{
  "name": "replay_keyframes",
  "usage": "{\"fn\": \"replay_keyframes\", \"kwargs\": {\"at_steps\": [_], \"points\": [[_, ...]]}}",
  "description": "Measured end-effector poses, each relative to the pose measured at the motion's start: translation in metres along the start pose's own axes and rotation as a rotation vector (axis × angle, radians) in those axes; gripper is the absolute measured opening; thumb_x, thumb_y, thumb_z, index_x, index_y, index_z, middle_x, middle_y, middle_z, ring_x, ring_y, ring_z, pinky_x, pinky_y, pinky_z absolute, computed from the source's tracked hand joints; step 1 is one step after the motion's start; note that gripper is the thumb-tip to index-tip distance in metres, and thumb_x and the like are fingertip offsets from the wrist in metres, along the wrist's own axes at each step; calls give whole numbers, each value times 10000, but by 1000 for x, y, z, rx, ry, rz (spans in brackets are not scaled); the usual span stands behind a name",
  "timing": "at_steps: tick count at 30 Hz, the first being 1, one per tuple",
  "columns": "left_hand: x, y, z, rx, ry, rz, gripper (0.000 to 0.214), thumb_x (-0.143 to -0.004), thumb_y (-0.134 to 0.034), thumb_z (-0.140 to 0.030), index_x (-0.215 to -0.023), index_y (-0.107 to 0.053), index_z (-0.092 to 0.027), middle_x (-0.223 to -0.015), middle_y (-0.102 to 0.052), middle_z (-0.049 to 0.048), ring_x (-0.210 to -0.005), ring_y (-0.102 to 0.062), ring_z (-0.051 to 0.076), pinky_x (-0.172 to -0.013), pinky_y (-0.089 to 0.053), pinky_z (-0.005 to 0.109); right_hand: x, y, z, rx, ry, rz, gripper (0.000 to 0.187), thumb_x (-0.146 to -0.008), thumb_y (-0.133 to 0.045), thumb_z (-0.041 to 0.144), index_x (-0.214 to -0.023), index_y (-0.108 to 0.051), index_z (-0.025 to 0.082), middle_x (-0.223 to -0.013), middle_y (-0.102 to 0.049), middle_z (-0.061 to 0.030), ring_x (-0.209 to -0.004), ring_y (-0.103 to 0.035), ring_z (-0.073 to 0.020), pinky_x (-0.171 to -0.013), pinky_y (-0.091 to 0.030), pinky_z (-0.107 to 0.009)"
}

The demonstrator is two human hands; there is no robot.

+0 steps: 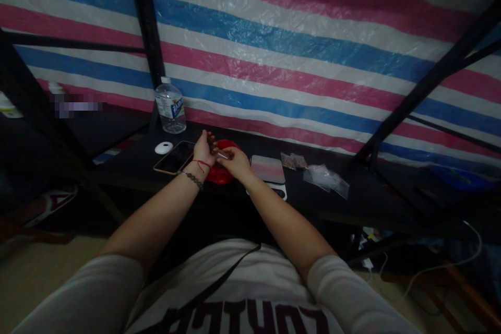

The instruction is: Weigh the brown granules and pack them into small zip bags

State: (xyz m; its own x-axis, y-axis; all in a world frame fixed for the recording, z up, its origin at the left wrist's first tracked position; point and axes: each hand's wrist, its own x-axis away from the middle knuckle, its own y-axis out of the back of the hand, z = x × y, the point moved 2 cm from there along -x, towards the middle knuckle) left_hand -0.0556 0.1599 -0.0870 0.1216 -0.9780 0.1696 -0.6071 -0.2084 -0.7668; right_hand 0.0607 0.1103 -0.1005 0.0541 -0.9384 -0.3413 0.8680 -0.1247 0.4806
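Left hand half curled, contents unclear, right hand pinching small clear item, red plastic beneath

The white T-shirt bears dark maroon lettering.

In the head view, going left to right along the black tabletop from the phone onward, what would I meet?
Phone → left hand → right hand → scale → small filled bags → clear plastic bags.
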Motion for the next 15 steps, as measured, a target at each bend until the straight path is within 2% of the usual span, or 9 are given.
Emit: {"fn": "replay_keyframes", "kwargs": {"at_steps": [7,15], "points": [[2,-4,11,-21,-42,4,238,-878,-551,-377,-748,-520,-180,-600,-521,-40,-447,-469,64,-468,-387,198,0,-1,-4,-80,-108,-116,359,-692,-728,366,-977,-653,161,-935,-697,-45,-814,-645,-160,-772,-502,-286],[-3,-1,7,-67,-70,23,225,-883,-543,-395,-803,-543,-185,-634,-542,-38,-457,-483,60,-452,-363,195,-1,-5,-13,-94,-99,-3,289,-696,-729,283,-969,-667,208,-927,-718,-25,-857,-669,-175,-820,-516,-319]]}}
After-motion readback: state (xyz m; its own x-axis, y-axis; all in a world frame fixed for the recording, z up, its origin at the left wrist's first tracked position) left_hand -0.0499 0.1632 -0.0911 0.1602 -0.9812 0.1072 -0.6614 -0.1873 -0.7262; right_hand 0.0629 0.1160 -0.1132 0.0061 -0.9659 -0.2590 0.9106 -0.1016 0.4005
